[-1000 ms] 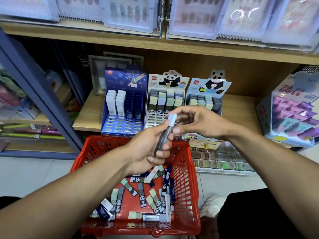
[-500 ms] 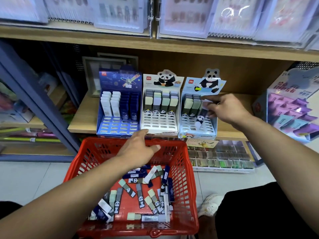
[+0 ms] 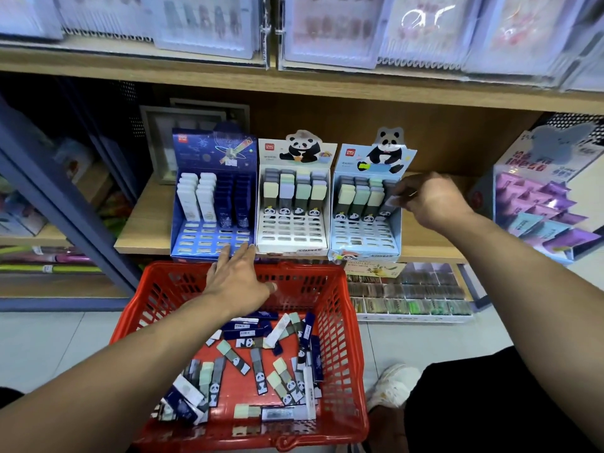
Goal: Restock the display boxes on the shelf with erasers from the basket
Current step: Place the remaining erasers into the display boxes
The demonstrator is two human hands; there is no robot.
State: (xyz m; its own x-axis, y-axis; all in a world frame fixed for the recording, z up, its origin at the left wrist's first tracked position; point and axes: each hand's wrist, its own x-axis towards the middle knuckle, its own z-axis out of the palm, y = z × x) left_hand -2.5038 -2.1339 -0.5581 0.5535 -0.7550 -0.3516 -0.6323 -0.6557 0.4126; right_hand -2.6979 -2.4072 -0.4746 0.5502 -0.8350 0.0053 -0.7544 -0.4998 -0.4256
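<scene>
A red plastic basket (image 3: 347, 322) stands on the floor below the shelf, with several loose erasers (image 3: 255, 364) in panda, navy and white sleeves lying in it. Three display boxes stand side by side on the wooden shelf: a dark blue box (image 3: 212, 237), a white panda box (image 3: 292, 237) and a light blue panda box (image 3: 362, 238). My right hand (image 3: 431, 199) pinches the top of an eraser (image 3: 391, 201) standing in the rightmost column of the light blue box. My left hand (image 3: 237, 279) hovers over the basket's far rim, fingers spread and holding nothing.
A purple display box (image 3: 539, 207) stands on the shelf at the right. Below the shelf a low tray of small items (image 3: 408, 299) sits on the floor. A blue shelf upright (image 3: 65, 217) slants at the left. A white shoe (image 3: 392, 385) is beside the basket.
My right hand took the eraser from my left hand and carried it up to the light blue box's rightmost column. My left hand let go and dropped toward the basket's far rim.
</scene>
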